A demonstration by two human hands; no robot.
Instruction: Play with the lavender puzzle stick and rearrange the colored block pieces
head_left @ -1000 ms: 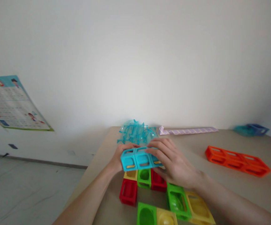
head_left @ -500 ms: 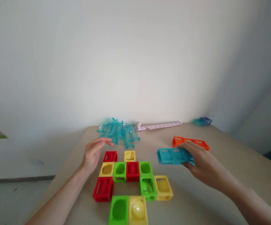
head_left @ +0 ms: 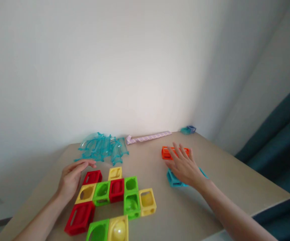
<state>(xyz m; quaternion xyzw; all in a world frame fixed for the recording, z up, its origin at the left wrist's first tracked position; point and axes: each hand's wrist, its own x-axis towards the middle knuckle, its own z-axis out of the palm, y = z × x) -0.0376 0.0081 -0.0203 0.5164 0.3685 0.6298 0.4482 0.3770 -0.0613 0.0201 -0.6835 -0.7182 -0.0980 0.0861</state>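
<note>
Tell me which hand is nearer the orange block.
Right. The right hand lies just in front of the orange block, its fingertips overlapping it in view. The left hand is far off to the left, beside the red cube.

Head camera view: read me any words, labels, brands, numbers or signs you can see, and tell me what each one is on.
None: nothing in this view can be read as text.
Purple strip: a repeating pale pattern, too small and blurred to tell any characters.
Coloured blocks and orange block: no lettering shows.
Turquoise block: mostly covered by the right hand; no marking shows on the visible part.
</note>
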